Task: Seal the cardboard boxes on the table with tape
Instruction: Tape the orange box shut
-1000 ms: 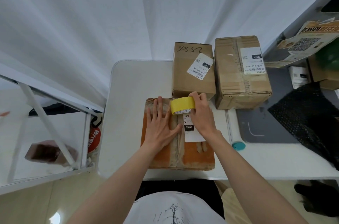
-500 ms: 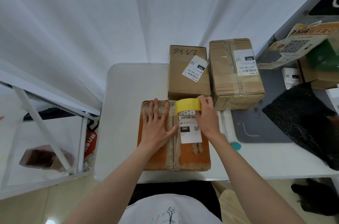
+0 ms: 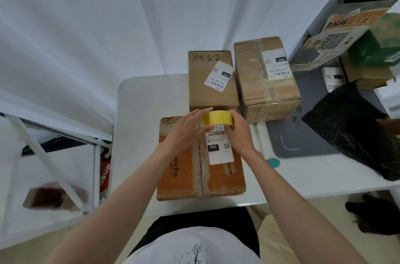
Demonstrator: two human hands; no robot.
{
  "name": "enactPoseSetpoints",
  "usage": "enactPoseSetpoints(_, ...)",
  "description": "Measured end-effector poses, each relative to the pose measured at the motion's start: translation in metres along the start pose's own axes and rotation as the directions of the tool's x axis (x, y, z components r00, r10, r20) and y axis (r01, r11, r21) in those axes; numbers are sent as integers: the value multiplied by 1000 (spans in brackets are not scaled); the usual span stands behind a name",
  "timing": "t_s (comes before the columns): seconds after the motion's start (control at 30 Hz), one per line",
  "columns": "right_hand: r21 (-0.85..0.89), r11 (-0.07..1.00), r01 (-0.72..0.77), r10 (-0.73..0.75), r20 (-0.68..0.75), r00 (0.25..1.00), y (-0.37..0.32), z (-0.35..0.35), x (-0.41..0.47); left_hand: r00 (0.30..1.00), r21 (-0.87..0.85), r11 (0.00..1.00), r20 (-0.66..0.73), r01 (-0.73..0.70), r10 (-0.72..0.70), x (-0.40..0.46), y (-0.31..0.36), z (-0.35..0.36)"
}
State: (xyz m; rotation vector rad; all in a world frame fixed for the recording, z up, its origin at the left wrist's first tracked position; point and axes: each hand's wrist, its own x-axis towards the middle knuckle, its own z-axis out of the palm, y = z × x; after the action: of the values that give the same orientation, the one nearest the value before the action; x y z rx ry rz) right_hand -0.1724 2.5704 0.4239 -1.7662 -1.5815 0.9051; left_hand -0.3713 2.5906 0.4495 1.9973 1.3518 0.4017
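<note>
You held the yellow roll of tape (image 3: 217, 120) between both hands, your left hand (image 3: 186, 131) and right hand (image 3: 239, 134) curled round it, above the far end of the orange, worn cardboard box (image 3: 184, 168) on the white table (image 3: 147, 112). The step looked like finding the tape's loose end; next you would need to stick it at the far edge and draw it along the centre seam.

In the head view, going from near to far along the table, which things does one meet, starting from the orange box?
Orange box → tape roll, held by left hand and right hand → box marked 9852.
</note>
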Motion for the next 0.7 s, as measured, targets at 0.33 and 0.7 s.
enactPoseSetpoints(0.33,9,880,-476,436,-415,798,89,-21,-74,998,-76,997,52,33,-30,6,-2,2)
enactPoseSetpoints(0.7,-262,661,-703,703,-111,702,135,-25,-92,993,-11,999,105,48,-47,9,-1,-3)
